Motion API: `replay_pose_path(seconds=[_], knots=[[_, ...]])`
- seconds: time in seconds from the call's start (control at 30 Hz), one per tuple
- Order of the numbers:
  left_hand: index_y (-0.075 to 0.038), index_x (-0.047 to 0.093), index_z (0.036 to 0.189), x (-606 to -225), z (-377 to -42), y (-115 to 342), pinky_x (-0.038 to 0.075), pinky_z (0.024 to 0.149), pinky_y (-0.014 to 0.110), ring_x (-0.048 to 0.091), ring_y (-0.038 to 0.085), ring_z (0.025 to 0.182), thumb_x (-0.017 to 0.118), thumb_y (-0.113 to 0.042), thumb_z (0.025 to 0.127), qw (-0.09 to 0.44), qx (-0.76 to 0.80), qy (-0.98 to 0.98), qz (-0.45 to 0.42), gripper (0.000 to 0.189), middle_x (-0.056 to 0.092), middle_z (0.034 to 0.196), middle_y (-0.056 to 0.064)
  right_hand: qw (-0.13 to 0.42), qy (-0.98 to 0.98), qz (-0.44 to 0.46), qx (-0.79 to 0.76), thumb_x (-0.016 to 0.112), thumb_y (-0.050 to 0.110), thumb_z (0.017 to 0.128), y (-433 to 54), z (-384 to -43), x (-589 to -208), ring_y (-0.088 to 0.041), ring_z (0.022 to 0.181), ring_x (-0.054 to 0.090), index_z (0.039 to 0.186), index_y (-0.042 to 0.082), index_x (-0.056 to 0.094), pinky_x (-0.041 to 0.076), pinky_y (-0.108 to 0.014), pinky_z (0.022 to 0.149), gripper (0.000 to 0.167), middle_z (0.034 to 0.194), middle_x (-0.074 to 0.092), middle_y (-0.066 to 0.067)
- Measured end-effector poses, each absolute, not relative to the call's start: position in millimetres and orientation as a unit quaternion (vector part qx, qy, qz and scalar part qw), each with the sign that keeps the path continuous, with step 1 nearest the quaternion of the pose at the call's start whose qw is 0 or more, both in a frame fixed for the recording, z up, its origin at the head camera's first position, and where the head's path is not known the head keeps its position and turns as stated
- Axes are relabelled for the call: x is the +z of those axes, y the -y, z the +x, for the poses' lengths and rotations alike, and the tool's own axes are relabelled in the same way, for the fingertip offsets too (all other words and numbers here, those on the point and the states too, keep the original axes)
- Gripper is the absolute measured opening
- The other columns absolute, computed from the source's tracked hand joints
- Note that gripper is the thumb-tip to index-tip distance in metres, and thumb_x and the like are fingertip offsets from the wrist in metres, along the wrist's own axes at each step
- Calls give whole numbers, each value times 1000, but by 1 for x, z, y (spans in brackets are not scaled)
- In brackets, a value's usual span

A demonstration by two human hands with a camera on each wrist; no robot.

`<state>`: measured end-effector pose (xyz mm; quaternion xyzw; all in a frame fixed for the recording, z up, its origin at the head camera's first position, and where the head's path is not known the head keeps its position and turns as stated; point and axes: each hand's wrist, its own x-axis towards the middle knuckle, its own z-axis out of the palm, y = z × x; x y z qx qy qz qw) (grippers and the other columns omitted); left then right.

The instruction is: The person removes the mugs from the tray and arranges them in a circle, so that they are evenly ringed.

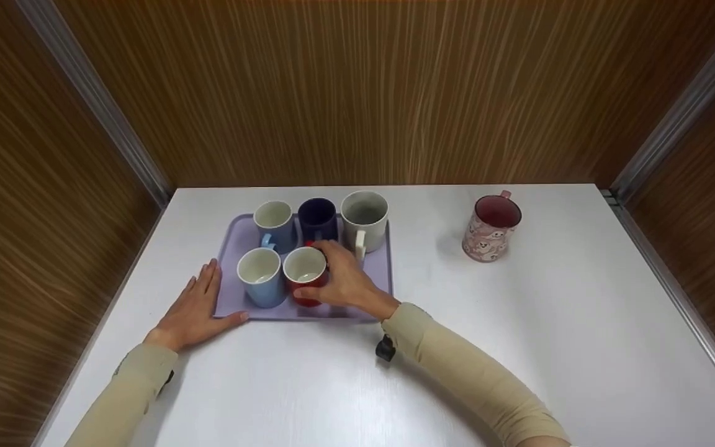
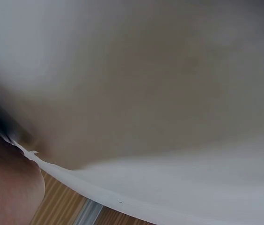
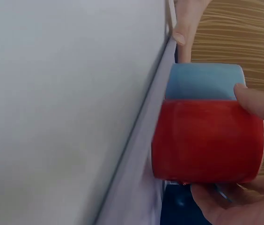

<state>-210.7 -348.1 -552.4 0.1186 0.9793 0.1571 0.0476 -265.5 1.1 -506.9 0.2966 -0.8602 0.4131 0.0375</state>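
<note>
My right hand [image 1: 348, 279] grips a red mug [image 3: 207, 140] with a white inside, thumb on the near side and fingers round the far side. The mug stands upright on a lilac tray [image 1: 228, 292], beside a light blue mug [image 1: 264, 288]. My left hand [image 1: 193, 310] lies flat with spread fingers at the tray's left edge, its thumb on the front left corner. Along the tray's back row stand a blue mug [image 1: 283, 239] with a light blue handle, a dark navy mug [image 1: 318, 226] and a larger white mug [image 1: 367, 230].
A pink patterned mug [image 1: 486, 239] stands on the white table [image 1: 556, 323] to the right of the tray. Wood-grain panels [image 1: 382, 93] enclose the table at the back and both sides.
</note>
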Motion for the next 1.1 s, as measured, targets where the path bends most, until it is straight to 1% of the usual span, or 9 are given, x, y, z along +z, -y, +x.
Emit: replay_pose_path(seconds=[0.17,0.3,0.53,0.73,0.87,1.1], knots=[[3,8,169,-551,-211,348,10,134,61,5,42,166,60,-80,92,46,156,-979,119,126,3,180,21,36,864,275,420,99,39,71,5,-265,-512,-30,122,63,143,5,56,53,-47,109,91,131,67,-12],[4,8,169,-551,-211,347,11,134,61,5,43,166,60,-80,92,44,155,-980,120,126,3,179,22,27,866,260,426,99,38,72,7,-263,-515,-31,124,62,145,6,55,52,-48,111,92,133,66,-12],[6,10,169,-552,-212,348,11,134,62,7,44,166,63,-78,91,40,157,-979,123,126,4,179,24,28,860,250,444,97,34,74,7,-261,-514,-30,125,62,144,4,55,54,-44,110,88,134,65,-11],[5,8,169,-551,-213,348,10,134,62,5,44,166,62,-78,91,44,162,-978,123,126,3,179,23,43,855,258,448,98,33,71,5,-261,-496,-26,121,65,141,6,57,55,-42,107,85,132,67,-9],[4,8,169,-551,-213,348,10,134,63,5,44,166,61,-79,92,44,158,-979,123,126,2,179,22,58,846,278,451,99,33,70,2,-259,-481,-25,119,67,139,5,59,56,-41,106,85,131,68,-9],[3,5,170,-554,-212,348,9,134,62,2,42,167,59,-81,91,56,156,-979,117,127,0,180,21,65,830,319,454,99,37,70,-6,-250,-458,-28,119,68,139,6,59,57,-39,104,86,131,69,-10]])
